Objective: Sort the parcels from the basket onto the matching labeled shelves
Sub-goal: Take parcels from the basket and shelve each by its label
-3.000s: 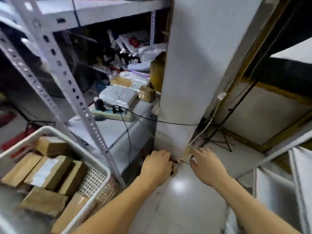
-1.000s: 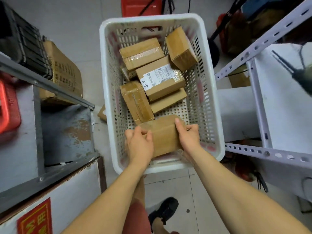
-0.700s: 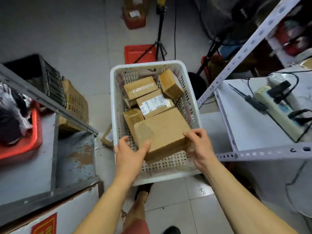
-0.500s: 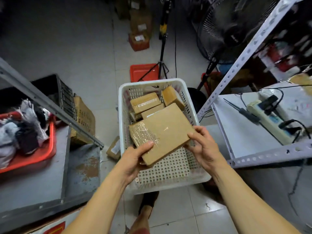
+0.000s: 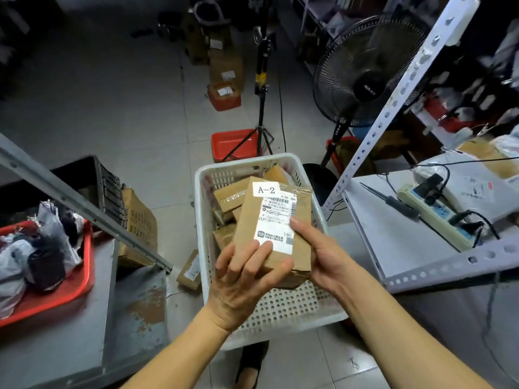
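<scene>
I hold a brown cardboard parcel (image 5: 269, 220) above the white plastic basket (image 5: 202, 220). Its face carries a white tag reading A-2 and a printed shipping label. My left hand (image 5: 247, 279) grips its lower left corner, fingers curled over the front. My right hand (image 5: 320, 254) grips the right edge, thumb on the label. Several more brown parcels (image 5: 229, 196) lie in the far end of the basket, partly hidden behind the held one.
A white perforated-steel shelf (image 5: 393, 242) with a power strip (image 5: 432, 211) stands at right. A grey metal shelf (image 5: 70, 327) with a red tray (image 5: 81, 282) of bags is at left. A standing fan (image 5: 365, 71), tripod (image 5: 261, 108) and floor boxes lie beyond.
I lifted the parcel out of the basket and turned it over, so the A-2 label side now faces me. My view rose from the basket toward the room.
</scene>
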